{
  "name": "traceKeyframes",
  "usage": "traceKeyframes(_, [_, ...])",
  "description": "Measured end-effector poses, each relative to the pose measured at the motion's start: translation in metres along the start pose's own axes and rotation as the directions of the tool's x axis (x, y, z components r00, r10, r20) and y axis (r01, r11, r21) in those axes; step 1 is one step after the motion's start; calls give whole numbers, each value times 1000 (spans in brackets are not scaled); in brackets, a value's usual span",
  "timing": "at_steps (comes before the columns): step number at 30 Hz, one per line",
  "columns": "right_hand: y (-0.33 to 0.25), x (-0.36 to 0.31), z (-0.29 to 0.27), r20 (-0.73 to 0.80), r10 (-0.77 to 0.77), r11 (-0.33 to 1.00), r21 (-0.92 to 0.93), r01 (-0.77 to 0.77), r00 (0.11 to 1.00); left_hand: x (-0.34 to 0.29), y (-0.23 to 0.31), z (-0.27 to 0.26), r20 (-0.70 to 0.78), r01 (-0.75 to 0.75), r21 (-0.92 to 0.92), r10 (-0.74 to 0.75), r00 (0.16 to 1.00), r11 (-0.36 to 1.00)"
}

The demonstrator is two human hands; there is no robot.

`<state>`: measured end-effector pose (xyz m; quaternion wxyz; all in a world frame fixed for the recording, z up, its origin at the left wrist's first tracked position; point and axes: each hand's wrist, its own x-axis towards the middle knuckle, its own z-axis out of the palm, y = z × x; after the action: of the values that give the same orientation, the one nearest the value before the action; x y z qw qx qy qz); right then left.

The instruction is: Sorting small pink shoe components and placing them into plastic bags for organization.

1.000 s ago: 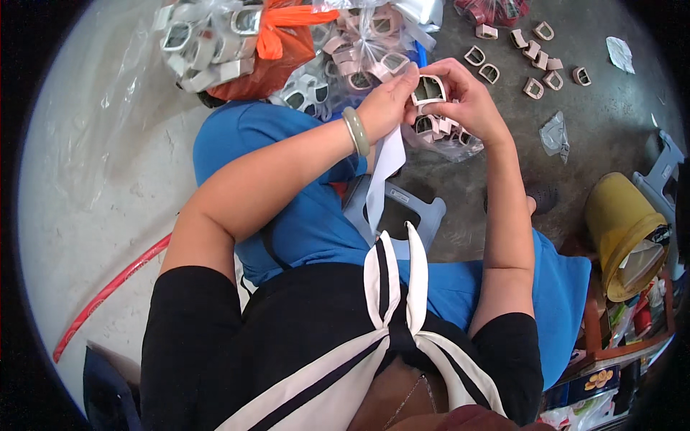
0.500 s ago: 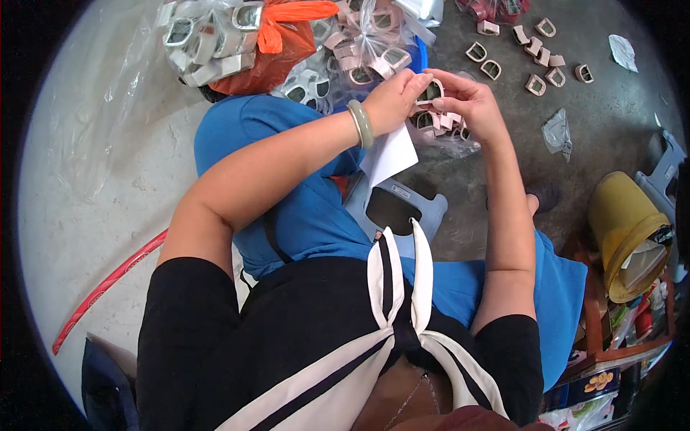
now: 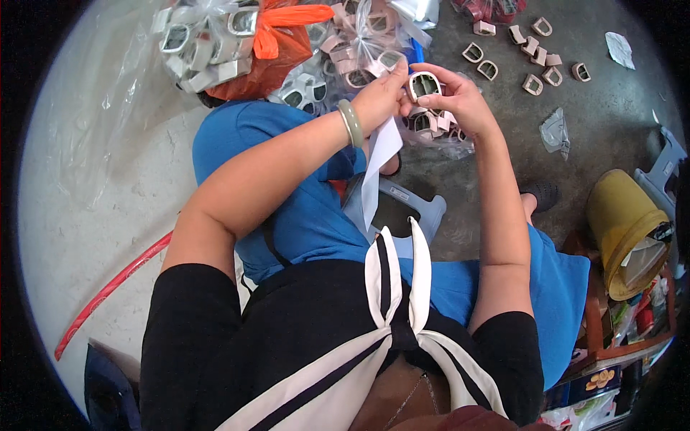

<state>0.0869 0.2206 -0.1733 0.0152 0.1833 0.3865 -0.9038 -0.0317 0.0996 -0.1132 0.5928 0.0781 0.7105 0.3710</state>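
Observation:
My right hand (image 3: 462, 102) pinches a pale D-shaped plastic frame (image 3: 424, 85) between thumb and fingers, with its hollow dark-looking side facing me. Close beside it, my left hand (image 3: 379, 99) is closed on a white sheet of paper (image 3: 381, 161), which hangs down from under the palm. A green bangle circles the left wrist. Just beyond the left fingers is a clear plastic bag (image 3: 363, 36) of pinkish frames. Under my hands lies another open clear bag (image 3: 454, 146) with similar pinkish pieces in it.
More loose frames (image 3: 532, 85) lie on the grey floor at the far right, near plastic scraps (image 3: 555, 133). Bags of white frames (image 3: 194, 47) and an orange bag (image 3: 287, 43) stand far left. A blue-grey stool (image 3: 424, 214) is below my hands; a yellow bucket (image 3: 622, 230) lies tilted right.
My left hand has drawn back slightly left from the frame, and the paper now hangs narrower. The frame in my right hand has shifted left and turned more toward me.

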Motion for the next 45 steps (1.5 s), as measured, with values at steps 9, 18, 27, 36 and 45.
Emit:
traceKeyframes(9, [16, 14, 7, 48, 57, 968, -245, -43, 997, -3, -9, -21, -28, -36, 647, 71, 997, 762])
traceKeyframes(18, [15, 21, 5, 239, -349, 615, -671, 414, 906, -3, -14, -26, -112, -17, 615, 109, 988, 788])
traceKeyframes(27, [18, -39, -169, -809, -262, 960, -165, 225, 526, -17, 7, -9, -17, 63, 209, -61, 998, 976])
traceKeyframes(36, [48, -42, -217, -939, -208, 938, -271, -214, 274, -25, 10, -9, 27, 89, 207, -97, 995, 974])
traceKeyframes(45, [60, -25, -227, -926, 63, 984, -5, -177, 373, -28, 8, -14, 47, 108, 158, -117, 992, 981])
